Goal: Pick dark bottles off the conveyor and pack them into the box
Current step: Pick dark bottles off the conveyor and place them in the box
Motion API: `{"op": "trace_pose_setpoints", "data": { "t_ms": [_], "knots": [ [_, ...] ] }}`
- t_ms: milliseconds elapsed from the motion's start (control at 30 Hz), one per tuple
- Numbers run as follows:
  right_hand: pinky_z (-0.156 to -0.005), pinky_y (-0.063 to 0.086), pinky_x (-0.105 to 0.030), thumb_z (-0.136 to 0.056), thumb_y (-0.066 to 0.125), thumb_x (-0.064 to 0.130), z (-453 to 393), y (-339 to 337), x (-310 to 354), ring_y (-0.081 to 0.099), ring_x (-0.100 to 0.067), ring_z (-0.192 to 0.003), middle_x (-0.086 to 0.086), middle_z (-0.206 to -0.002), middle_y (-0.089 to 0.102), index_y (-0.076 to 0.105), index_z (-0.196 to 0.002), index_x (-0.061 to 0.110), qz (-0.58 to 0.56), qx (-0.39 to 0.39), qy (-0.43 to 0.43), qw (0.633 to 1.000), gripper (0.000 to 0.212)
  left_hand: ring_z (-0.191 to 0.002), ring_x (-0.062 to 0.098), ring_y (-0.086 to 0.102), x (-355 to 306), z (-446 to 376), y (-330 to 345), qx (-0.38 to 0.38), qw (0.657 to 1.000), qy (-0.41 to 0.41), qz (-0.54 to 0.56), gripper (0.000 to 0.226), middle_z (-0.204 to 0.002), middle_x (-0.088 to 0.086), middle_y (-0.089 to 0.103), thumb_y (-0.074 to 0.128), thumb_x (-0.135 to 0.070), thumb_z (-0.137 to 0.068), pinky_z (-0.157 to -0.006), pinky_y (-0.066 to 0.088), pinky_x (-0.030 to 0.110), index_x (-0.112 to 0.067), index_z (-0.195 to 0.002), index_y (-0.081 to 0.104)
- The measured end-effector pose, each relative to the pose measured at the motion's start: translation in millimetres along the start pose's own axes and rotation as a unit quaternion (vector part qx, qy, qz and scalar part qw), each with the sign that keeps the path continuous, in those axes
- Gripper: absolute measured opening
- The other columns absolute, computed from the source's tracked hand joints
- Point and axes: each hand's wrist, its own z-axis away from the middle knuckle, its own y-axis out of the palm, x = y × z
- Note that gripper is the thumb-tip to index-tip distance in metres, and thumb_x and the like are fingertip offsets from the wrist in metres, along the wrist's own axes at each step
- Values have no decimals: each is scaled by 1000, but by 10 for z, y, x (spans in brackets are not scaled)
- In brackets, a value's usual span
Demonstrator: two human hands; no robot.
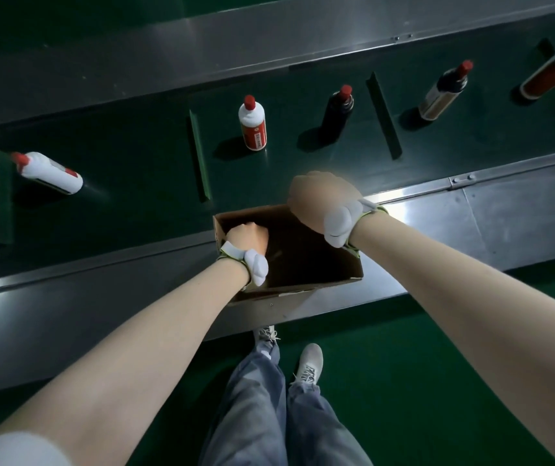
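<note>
I am reaching my left hand point(247, 235) into the box point(306, 250), fingers hidden; right hand point(320, 196) curling empty; white bottle point(252, 124) risking mistaken picking beside dark bottle point(338, 112).

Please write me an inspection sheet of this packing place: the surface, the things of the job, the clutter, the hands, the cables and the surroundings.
Surface: dark green conveyor belt with raised cross strips, between metal side rails.
Job's things: one all-dark bottle upright on the belt; a second dark bottle with a label further right; open cardboard box on the near rail, its inside too dark to judge.
Clutter: three white bottles with red caps, not for packing: one lying at left, one upright, one at far right.
Grippers: left hand inside the box; right hand closed over the box's far rim; whether they hold anything cannot be seen.
Cables: nothing seen.
Surroundings: green floor.
</note>
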Motion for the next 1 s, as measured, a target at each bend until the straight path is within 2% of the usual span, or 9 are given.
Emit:
{"op": "trace_pose_setpoints", "data": {
  "t_ms": [167,300,367,433,533,633,700,833,1000],
  "knots": [
    [-82,61,-44,-102,54,37,-122,41,12,68,-35,-104,-6,-116,68,70,-115,20,2,10,0,1000,27,-109,31,69,181,-197,100,14,999,-8,29,30,-130,16,71,50,-13,-108,-77,38,32,-4,-128,71],
    [-85,61,-45,-103,53,36,-189,-2,5,68,-34,-107,-6,-119,68,69,-118,19,8,17,2,1000,28,-90,24,45,199,-230,32,18,999,-7,42,29,-131,17,70,51,-13,-109,-78,37,31,-3,-129,70],
    [-84,61,-44,-104,52,36,-206,-60,13,68,-35,-106,-7,-119,68,69,-117,18,14,21,1,1000,28,-87,23,47,191,-170,-90,36,997,-24,62,26,-112,12,71,47,-13,-110,-76,38,29,-3,-102,70],
    [-81,60,-42,-104,52,36,-222,-122,11,67,-35,-105,-7,-118,68,69,-115,17,21,21,0,1000,28,-67,20,51,169,-98,-251,50,995,-36,76,34,-76,2,61,46,-5,-103,-61,40,25,-12,-70,51],
    [-78,61,-43,-103,53,37,-234,-298,20,68,-36,-101,-7,-114,68,68,-113,16,28,12,2,1000,28,-49,18,43,193,15,-529,58,996,1,63,31,-61,2,50,55,-6,-95,-48,32,22,-14,-66,47],
    [-73,60,-41,-103,53,38,-259,-541,63,68,-35,-95,-7,-109,68,68,-109,16,36,-4,3,999,27,-67,26,62,252,140,-915,19,998,34,51,29,-81,5,63,58,-40,-102,-56,47,29,-14,-89,58],
    [-72,61,-41,-103,54,38,-311,-770,109,69,-34,-93,-6,-107,68,68,-109,17,41,-17,-4,999,26,-80,29,69,319,194,-1263,-5,997,48,68,38,-93,6,69,55,-51,-102,-64,55,34,-14,-102,63],
    [-78,62,-42,-105,55,38,-375,-1203,190,69,-32,-99,-6,-115,70,68,-119,20,35,-47,-1,998,27,-86,30,72,544,248,-1940,-117,985,67,111,42,-103,7,73,55,-52,-102,-77,62,43,-14,-115,66],
    [-93,58,-42,-104,59,41,-429,-1404,-78,66,-31,-116,-7,-126,69,65,-133,19,-1,-81,40,996,37,-109,29,67,630,197,-2388,-223,961,74,149,46,-130,4,64,58,-50,-102,-85,60,44,-18,-136,60]
  ]
}}
